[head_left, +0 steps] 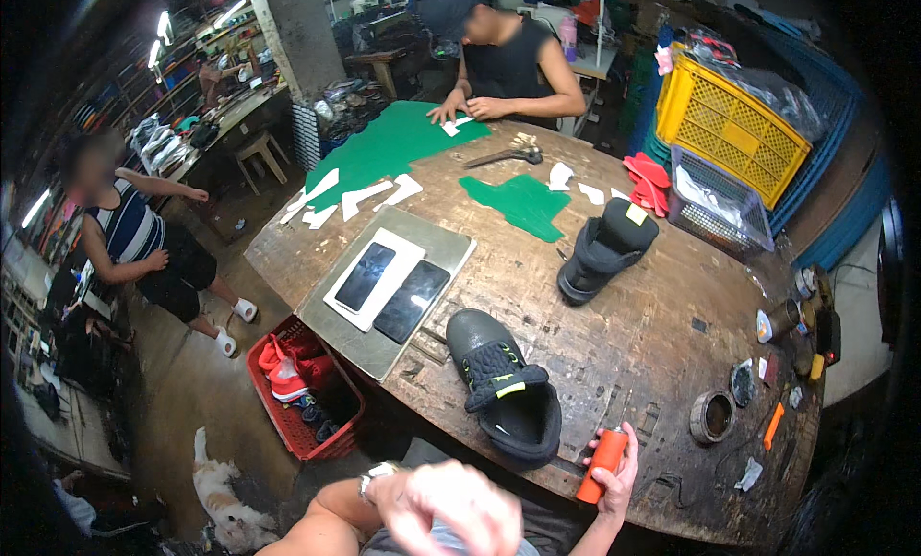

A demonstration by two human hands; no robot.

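My right hand point(619, 472) grips a small orange cylinder point(602, 464) at the near edge of the worn wooden table point(614, 345). My left hand point(449, 506) sits blurred near my lap, fingers spread, holding nothing I can make out; a watch is on its wrist. Just beyond both hands lies a black shoe upper with yellow-green accents point(504, 383), its opening turned toward me. A second black shoe upper point(604, 249) stands farther back on the table.
A grey board point(389, 287) carries two phones. Green sheet pieces point(523, 203), white cut patterns and scissors point(508, 155) lie farther off, where another person works. A round tin point(712, 417), yellow crate point(729, 124), red basket of shoes point(302, 393) and seated person at left.
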